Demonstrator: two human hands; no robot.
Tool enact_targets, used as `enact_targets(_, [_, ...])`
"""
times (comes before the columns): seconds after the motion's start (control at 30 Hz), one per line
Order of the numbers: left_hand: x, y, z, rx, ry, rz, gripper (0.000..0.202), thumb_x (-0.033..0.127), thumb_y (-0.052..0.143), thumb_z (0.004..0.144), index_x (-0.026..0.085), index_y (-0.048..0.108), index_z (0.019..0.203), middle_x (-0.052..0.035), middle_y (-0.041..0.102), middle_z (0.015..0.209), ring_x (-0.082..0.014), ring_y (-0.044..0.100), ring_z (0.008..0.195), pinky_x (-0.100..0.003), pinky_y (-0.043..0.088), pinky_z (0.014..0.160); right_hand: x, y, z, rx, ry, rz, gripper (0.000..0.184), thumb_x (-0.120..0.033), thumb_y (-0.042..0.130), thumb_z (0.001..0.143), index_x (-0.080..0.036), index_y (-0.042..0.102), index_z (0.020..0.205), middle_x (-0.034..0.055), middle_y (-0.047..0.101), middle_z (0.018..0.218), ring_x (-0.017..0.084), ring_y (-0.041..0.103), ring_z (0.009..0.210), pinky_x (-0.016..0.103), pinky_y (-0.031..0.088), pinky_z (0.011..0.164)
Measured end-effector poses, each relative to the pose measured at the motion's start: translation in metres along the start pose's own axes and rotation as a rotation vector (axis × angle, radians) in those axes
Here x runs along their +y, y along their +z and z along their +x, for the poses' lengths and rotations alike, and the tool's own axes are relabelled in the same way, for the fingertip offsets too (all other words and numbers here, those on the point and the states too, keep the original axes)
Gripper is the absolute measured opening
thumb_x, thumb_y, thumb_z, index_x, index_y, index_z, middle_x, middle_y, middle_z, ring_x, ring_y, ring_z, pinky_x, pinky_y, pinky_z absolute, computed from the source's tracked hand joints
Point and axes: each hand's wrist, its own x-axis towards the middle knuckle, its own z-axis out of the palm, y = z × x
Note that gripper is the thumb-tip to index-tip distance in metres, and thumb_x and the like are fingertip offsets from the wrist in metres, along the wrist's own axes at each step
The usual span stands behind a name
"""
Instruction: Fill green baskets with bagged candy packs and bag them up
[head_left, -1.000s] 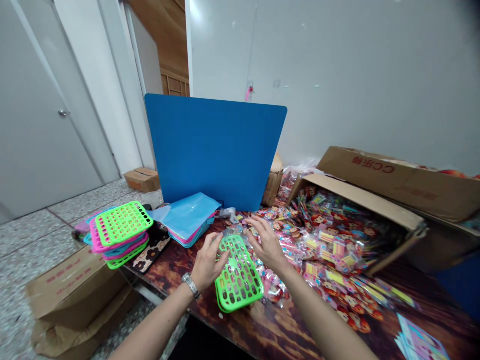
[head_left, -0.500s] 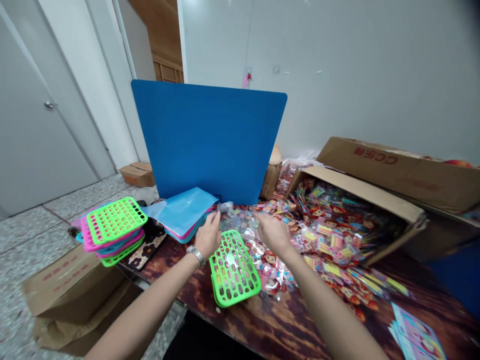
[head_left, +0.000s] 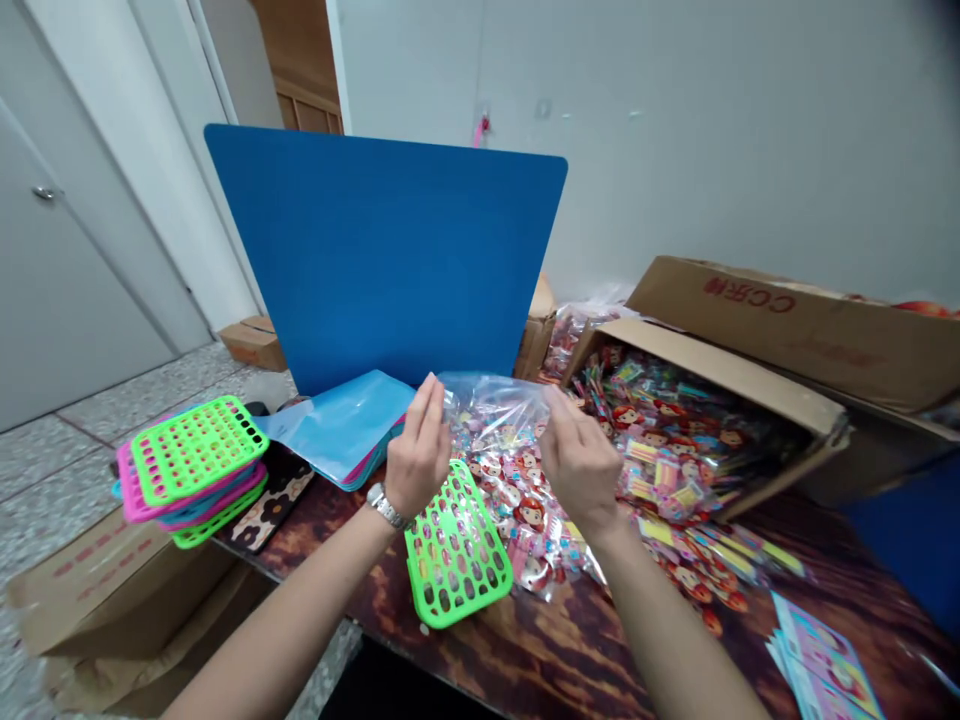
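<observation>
A clear plastic bag (head_left: 495, 400) is stretched between my two hands, above the pile of small packets. My left hand (head_left: 418, 450), with a metal watch on its wrist, pinches the bag's left edge, fingers together. At the bag's right side my right hand (head_left: 579, 462) is closed on its edge. Below and between them lies a bright green perforated plastic basket (head_left: 459, 555), flat on the brown table. Shiny packets with red-haired cartoon figures (head_left: 529, 510) spread beside the basket and under the bag.
A cardboard box (head_left: 720, 370) on its side spills more packets at right. Blue plastic sheets (head_left: 345, 425) and stacked coloured baskets (head_left: 196, 450) are at left. A big blue board (head_left: 390, 260) stands behind. Printed cards (head_left: 825, 660) lie front right.
Both hands have come up a little, and the clear bag is now lifted and spread between them. My right hand's fingers have curled closed. The head view has shifted slightly.
</observation>
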Motion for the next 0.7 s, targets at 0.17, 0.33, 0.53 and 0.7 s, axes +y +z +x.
enact_targets(0.17, [-0.035,0.018,-0.022,-0.229,-0.263,-0.201,0.047,0.013,0.048,0.08,0.017,0.048,0.128,-0.0112,0.047,0.135,-0.0253,0.051,0.118,-0.037,0.045,0.097,-0.002,0.044,-0.014,-0.313,-0.004,0.097,0.044,-0.009,0.042,0.08,-0.023,0.059,0.117,0.0045,0.063,0.117,0.021,0.063,0.092,0.032,0.051,0.078])
enact_targets(0.33, [-0.072,0.042,-0.046,-0.275,-0.421,-0.257,0.05,0.017,0.052,0.078,0.018,0.049,0.128,-0.0097,0.045,0.137,-0.0253,0.055,0.112,-0.038,0.044,0.097,-0.012,0.106,-0.03,-0.476,0.253,0.315,0.048,-0.015,0.042,0.082,-0.024,0.049,0.129,0.0041,0.054,0.129,0.021,0.06,0.102,0.033,0.05,0.085])
enact_targets(0.53, [-0.09,0.055,-0.064,-0.29,-0.669,-0.373,0.049,0.029,0.052,0.081,0.011,0.05,0.127,-0.0141,0.052,0.13,-0.0244,0.062,0.101,-0.036,0.049,0.089,-0.028,0.154,-0.04,-0.65,0.421,0.755,0.053,-0.017,0.049,0.077,-0.02,0.048,0.13,0.0062,0.059,0.123,0.021,0.056,0.111,0.036,0.044,0.095])
enact_targets(0.7, [-0.076,0.052,-0.09,-0.274,-0.759,-0.463,0.051,0.037,0.053,0.081,0.012,0.052,0.126,-0.0112,0.057,0.125,-0.024,0.056,0.111,-0.035,0.044,0.095,-0.026,0.146,-0.072,-0.717,0.449,0.813,0.05,-0.017,0.049,0.077,-0.021,0.051,0.127,0.0056,0.062,0.118,0.02,0.059,0.107,0.035,0.047,0.091])
